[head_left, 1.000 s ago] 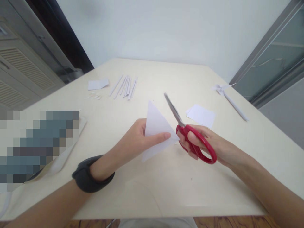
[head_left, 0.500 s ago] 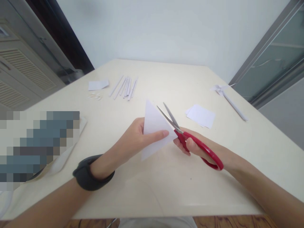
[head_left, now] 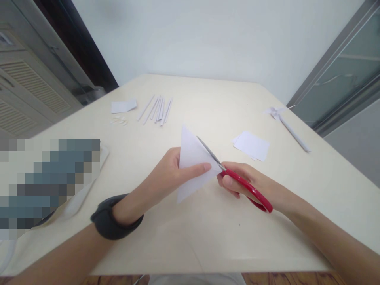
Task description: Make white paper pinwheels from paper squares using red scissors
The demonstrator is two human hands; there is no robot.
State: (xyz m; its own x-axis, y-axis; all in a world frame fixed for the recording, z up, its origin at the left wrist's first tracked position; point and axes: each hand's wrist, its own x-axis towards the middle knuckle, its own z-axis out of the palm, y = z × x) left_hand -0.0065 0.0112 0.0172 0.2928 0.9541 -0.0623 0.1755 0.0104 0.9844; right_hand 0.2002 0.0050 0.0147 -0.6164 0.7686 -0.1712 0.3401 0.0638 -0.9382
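Head view. Left hand (head_left: 166,176) holds a white folded paper triangle (head_left: 192,158) above the middle of the cream bench (head_left: 208,237), grip narrow: thumb laid flat across the near face, fingers behind the sheet. Triangle stands tilted, one corner pointing up and far, another down and near. Dark band (head_left: 114,219) on the left wrist.

Right hand (head_left: 246,184) is closed through the loops of red-handled scissors (head_left: 237,180). Blades nearly together and lying along the triangle's right edge, tips pointing far-left; blade meets the paper, though whether it sits in a cut cannot be told.

Around, on the bench:
- Small stack of white paper squares (head_left: 251,145) just right and far of the scissors, apart from them.
- White paper pinwheel on a rolled paper stick (head_left: 285,122) further right, near the bench's right edge.
- Row of white rolled paper sticks (head_left: 156,109) at far left-centre, lying side by side.
- Single white paper scrap (head_left: 124,106) left of the sticks; tiny white bits (head_left: 118,120) just near it, too small to identify.
- Pixelated block at near left covers part of the bench; a pale flat object (head_left: 86,186) edges out beneath it, kind not clear.

Nothing lies between the hands and the other paper items. No containers in view.

Beyond the bench: pale wall (head_left: 208,39), louvred cabinet (head_left: 26,87) at left, glass door frame (head_left: 335,79) at right.
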